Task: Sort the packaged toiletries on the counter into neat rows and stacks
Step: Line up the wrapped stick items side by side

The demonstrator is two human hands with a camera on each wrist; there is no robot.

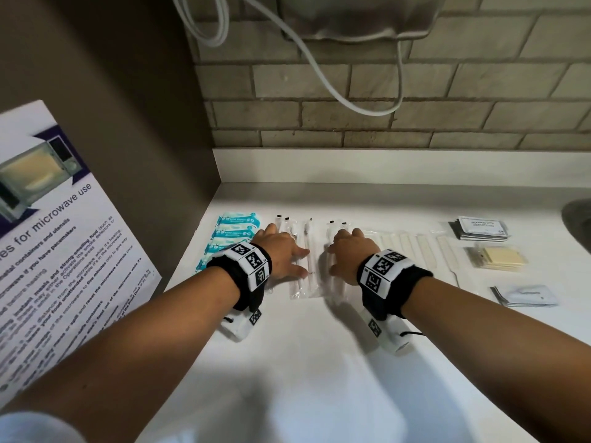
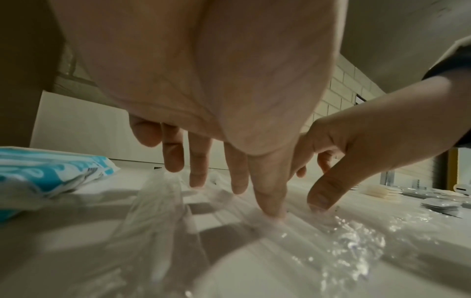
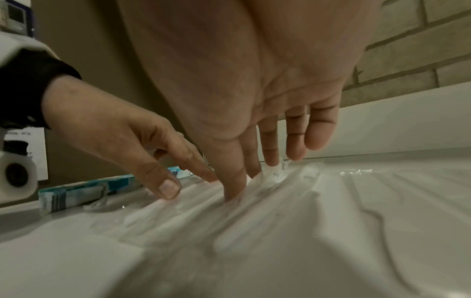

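fingers (image 2: 267,193) of both hands press flat on clear wrapped packets (image 1: 305,251).

3 cams: head high, both wrists low at desk (image 1: 319,362) level.
Head looks steeply down and forward, toward the brick wall (image 1: 415,116). Each wrist cam sits under its palm, very close, aimed along the fingers (image 2: 196,173). All share the clear wrapped packets (image 1: 307,251); each wrist view catches the opposite hand.
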